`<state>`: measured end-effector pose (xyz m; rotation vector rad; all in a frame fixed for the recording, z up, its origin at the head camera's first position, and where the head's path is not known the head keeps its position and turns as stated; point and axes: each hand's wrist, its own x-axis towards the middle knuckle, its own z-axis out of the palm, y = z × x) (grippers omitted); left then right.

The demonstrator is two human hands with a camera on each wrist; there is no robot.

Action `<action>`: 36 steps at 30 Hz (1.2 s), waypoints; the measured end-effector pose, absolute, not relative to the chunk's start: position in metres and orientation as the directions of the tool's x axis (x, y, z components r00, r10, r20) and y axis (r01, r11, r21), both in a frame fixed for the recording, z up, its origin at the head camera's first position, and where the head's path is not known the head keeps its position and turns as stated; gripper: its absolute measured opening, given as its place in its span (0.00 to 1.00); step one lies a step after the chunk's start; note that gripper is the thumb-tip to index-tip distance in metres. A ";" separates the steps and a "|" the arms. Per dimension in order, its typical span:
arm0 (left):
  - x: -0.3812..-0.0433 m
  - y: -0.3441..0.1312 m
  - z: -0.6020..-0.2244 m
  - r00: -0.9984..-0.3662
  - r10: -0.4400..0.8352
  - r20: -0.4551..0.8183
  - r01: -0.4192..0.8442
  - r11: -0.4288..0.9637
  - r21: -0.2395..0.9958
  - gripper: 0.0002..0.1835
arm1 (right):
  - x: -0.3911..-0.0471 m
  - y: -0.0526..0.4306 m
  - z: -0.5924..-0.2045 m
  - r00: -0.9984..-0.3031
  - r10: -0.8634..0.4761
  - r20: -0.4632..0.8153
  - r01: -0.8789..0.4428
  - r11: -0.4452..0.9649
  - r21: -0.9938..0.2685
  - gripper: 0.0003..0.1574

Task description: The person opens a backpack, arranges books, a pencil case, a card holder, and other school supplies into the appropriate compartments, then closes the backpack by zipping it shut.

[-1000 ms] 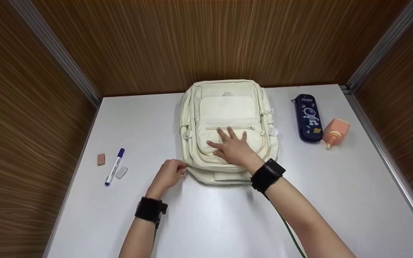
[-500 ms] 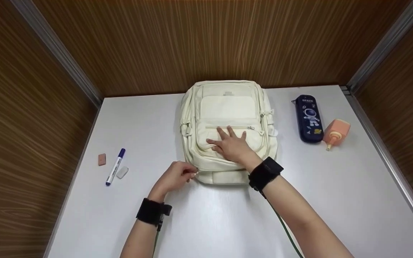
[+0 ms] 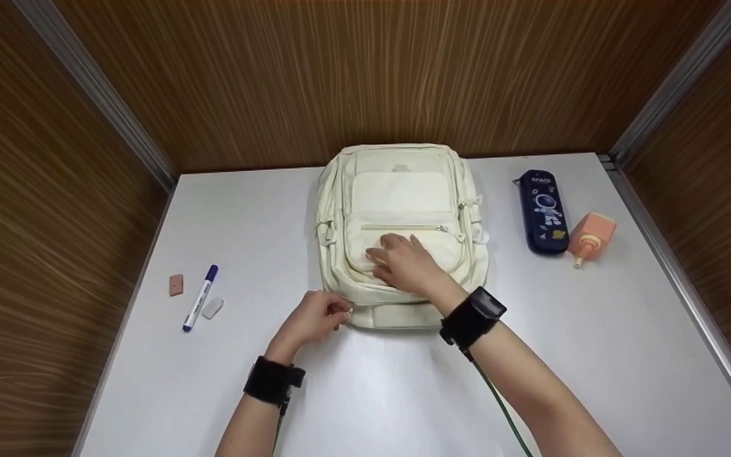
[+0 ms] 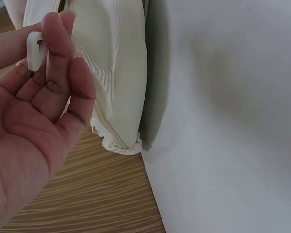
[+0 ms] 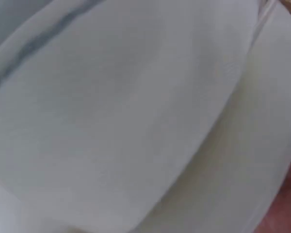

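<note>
A cream backpack (image 3: 403, 193) lies on the white table with its front pockets facing up. My left hand (image 3: 313, 317) is at its lower left corner, pinching a small white zipper pull (image 4: 35, 51) between thumb and fingers. In the left wrist view the other fingers curl in towards the palm beside the bag's ribbed side. My right hand (image 3: 408, 266) rests on the lower front pocket, fingers relaxed and slightly bent. Only pale fabric and a sliver of that hand show in the right wrist view.
At the left lie a brown eraser-like block (image 3: 176, 285), a purple-capped marker (image 3: 200, 298) and a small white piece (image 3: 212, 308). A navy pencil case (image 3: 543, 212) and an orange squeeze bottle (image 3: 592, 238) are at the right. Wood-grain panels (image 3: 365, 76) enclose the table.
My left hand has slid right along the backpack's lower edge with the zipper pull. The spread fingers of my right hand have drawn together and bent a little on the pocket.
</note>
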<state>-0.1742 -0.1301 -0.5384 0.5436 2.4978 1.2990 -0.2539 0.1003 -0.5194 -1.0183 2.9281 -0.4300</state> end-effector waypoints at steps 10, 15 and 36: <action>-0.175 -0.135 -0.532 -0.925 0.350 -0.148 0.116 0.632 0.766 0.11 | -0.204 0.071 -0.494 -0.591 -0.780 0.206 -0.801 0.537 -0.266 0.04; -0.172 -0.132 -0.521 -0.950 0.296 -0.105 0.124 0.661 0.740 0.08 | -0.195 0.065 -0.502 -0.599 -0.791 0.127 -0.788 0.554 -0.267 0.05; -0.171 -0.132 -0.509 -0.900 0.417 0.127 0.332 0.467 0.820 0.08 | -0.194 0.057 -0.526 -0.660 -0.707 0.253 -0.748 0.589 -0.307 0.15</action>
